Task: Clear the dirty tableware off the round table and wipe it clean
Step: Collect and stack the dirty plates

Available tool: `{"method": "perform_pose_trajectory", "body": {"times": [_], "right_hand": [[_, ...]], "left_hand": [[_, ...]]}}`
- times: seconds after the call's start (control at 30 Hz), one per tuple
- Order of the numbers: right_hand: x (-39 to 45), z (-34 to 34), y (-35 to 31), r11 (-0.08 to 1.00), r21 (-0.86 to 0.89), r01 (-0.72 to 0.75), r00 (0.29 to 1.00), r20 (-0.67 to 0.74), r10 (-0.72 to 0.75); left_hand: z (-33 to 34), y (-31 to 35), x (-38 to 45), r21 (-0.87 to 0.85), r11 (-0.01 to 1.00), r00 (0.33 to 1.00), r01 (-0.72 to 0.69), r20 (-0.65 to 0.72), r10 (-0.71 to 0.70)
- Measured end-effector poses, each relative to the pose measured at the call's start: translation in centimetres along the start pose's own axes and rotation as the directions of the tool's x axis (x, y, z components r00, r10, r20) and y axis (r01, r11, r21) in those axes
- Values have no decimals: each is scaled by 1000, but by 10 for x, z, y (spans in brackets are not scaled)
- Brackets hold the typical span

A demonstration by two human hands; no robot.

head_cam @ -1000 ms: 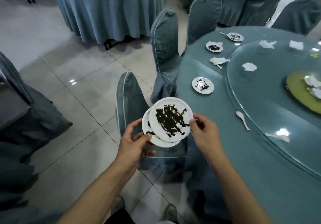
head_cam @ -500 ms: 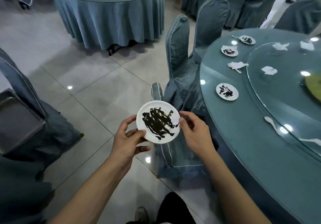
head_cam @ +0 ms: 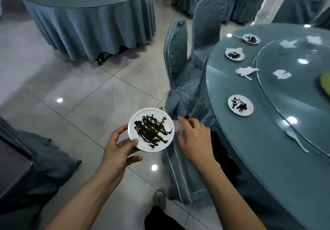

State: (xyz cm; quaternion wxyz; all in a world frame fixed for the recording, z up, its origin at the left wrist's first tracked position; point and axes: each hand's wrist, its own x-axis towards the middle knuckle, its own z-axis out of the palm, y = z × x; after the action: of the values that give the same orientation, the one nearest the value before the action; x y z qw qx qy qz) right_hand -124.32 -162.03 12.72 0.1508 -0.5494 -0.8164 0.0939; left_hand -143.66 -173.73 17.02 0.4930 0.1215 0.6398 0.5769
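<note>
Plates are what I'm carrying off: the left hand (head_cam: 117,146) now holds the stacked plates (head_cam: 151,129) alone, thumb hooked over the near rim and fingers curled beneath, a firm grip on them. A second ago both hands steadied the stack, and half a second ago the right fingers were still touching its edge; the right hand (head_cam: 195,138) has now come away, fingers loose and spread, holding nothing, just beside the plate over a covered chair (head_cam: 180,169). From here only the top plate shows, so I can't tell how many sit under it. I read this as the stack being squared up and the right hand freed to collect more.

Plenty remains on the round surface (head_cam: 250,158): a smeared plate near the edge (head_cam: 240,105), two more further along (head_cam: 234,54) (head_cam: 251,38), a spoon (head_cam: 296,140), and crumpled napkins (head_cam: 245,71) (head_cam: 282,74). Wiping is well off yet.

The plates are small, round, glossy white with a shallow raised rim, streaked with dark sticky residue. The surface is smooth and reflective, with a raised glass turntable (head_cam: 294,96); chair covers are soft matte cloth, and the floor tiles are polished.
</note>
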Motion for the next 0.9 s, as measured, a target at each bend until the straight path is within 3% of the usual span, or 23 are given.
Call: {"method": "perform_pose_trajectory", "body": {"times": [0.3,0.5,0.7,0.9], "right_hand": [[101,12,2,990,-55,-129,991,16,130],[157,30,2,950,-76,-304,953,-39,302],[203,49,-14,864,-93,-494,869,-81,488],[217,58,-17,731,-50,-681,726,-182,663]], "left_hand": [[32,63,107,57,998,992,-5,125,-2],[45,98,194,134,991,965,20,256,-54],[54,147,281,245,969,906,-4,411,-100],[80,172,341,349,937,821,-5,537,-195]]}}
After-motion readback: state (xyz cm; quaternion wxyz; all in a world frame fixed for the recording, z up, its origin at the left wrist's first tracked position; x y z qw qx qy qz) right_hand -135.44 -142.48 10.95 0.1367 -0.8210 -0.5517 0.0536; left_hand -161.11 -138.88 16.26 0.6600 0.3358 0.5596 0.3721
